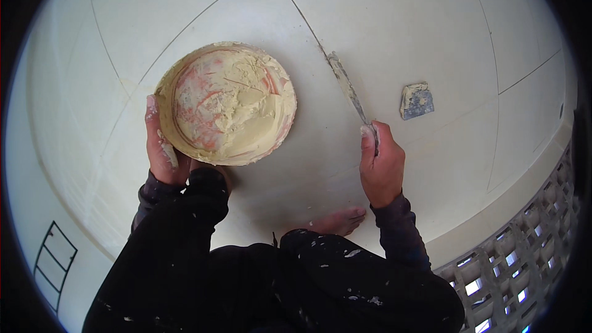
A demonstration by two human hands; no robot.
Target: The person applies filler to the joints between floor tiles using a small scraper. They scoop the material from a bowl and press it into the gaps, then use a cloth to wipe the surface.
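Note:
A round tub [161, 111], reddish inside, is tilted toward me and smeared with pale yellow paste [246, 105]. My left hand [163, 142] grips its left rim, the thumb along the outside wall and paste stuck to the skin; the other fingers are mostly hidden under the tub. My right hand [382, 166] is closed round the near end of a long, narrow putty knife [348, 86]. The blade is coated with dried and fresh paste. It points away to the far left, its tip over a tile joint.
A small grey block [417, 100] with paste on it lies on the pale tiled floor [444, 166], right of the knife. My bare foot [339, 222] rests between my hands. A latticed block wall [512, 259] curves along the lower right. A dark metal frame [54, 265] is at lower left.

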